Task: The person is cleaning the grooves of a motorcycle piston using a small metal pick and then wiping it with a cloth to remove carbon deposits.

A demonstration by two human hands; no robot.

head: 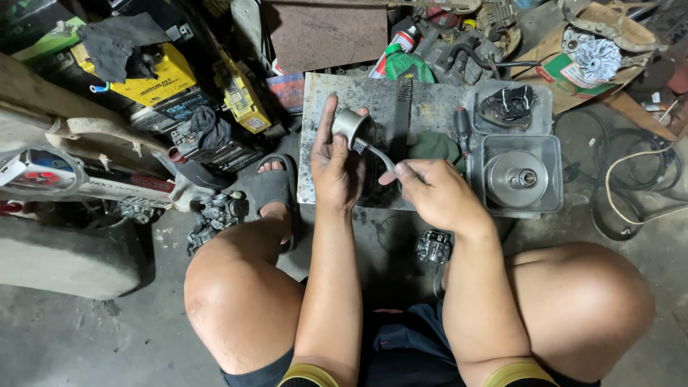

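Held the small metal cylinder (pixel 350 125) just above frame centre, over the grimy metal plate (pixel 373 107), in the left hand (pixel 335 168), fingers curled shut round it, while the right hand (pixel 437 195) pinched a thin curved tool (pixel 378 153) against it; best worked steady and gently.

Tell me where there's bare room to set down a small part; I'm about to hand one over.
Bare patches: the grey metal sheet between the black strap and the clear tray, and the concrete floor beside the person's left knee. Crowded: yellow boxes upper left, cables on the right, and the sheet under both hands.
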